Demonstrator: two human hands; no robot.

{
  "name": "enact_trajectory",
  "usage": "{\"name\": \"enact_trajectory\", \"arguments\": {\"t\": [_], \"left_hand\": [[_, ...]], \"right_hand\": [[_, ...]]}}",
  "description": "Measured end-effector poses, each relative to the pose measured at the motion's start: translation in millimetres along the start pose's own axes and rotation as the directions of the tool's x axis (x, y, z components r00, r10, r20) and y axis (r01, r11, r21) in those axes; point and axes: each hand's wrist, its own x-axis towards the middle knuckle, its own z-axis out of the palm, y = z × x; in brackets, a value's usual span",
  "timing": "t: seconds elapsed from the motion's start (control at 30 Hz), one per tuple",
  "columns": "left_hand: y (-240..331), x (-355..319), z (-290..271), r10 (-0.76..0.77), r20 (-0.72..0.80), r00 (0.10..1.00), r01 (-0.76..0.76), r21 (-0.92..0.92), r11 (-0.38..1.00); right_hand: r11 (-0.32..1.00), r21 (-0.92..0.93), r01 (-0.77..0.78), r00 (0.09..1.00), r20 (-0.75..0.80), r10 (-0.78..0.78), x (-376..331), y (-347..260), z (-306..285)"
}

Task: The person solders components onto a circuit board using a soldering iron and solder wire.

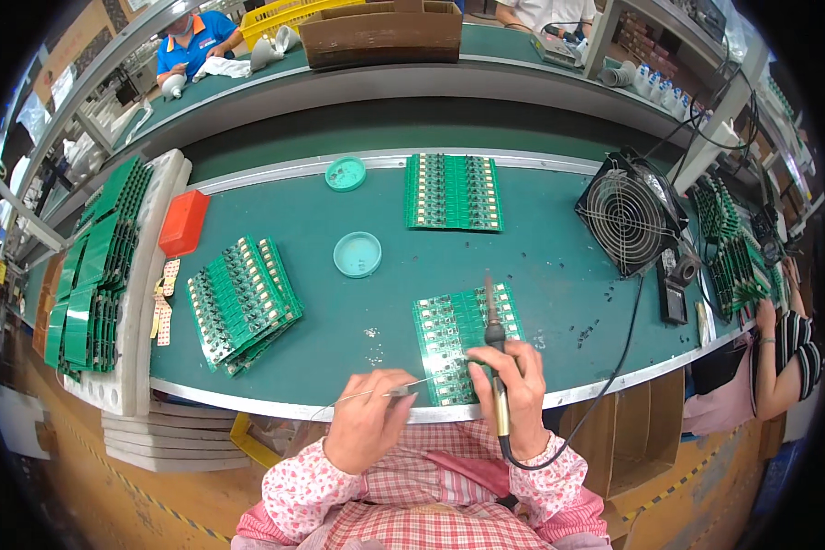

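Note:
My left hand (365,422) is closed on a thin silvery solder wire (427,379), and one end reaches over the green circuit board (435,328) at the table's front edge. A small grey piece shows by the fingertips; I cannot tell what it is. In my right hand (521,408) is a soldering iron (495,335), its tip pointing away from me above the board's right part. Whether the tip touches anything I cannot tell. Rows of pale components line the board. The iron's black cord (605,385) loops off to the right.
Stacked circuit boards (243,302) lie left, another board group (454,192) at the back. Two turquoise dishes (357,254) (346,173) stand between them. A fan (623,215) sits right, a red box (184,223) and board-filled foam tray (147,302) left. Co-workers sit beyond and at right.

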Motion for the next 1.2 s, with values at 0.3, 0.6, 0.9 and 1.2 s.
{"name": "enact_trajectory", "arguments": {"t": [0.3,0.6,0.9,1.2], "left_hand": [[-4,-7,2,-0.113,-0.046,0.992,0.112,-0.038,0.993],[-34,3,-18,-0.343,-0.243,0.907,0.334,-0.080,0.939],[-32,3,-11,-0.338,-0.244,0.909,0.348,-0.002,0.937],[-34,3,-8,-0.343,-0.267,0.901,0.350,-0.022,0.937]], "right_hand": [[0.993,-0.092,-0.074,0.994,0.071,0.080,-2,4,4],[0.991,-0.088,-0.100,0.990,0.086,0.108,-2,6,4],[0.990,-0.105,-0.099,0.991,0.084,0.108,-1,5,5],[0.988,-0.113,-0.104,0.991,0.068,0.112,-2,6,5]]}}
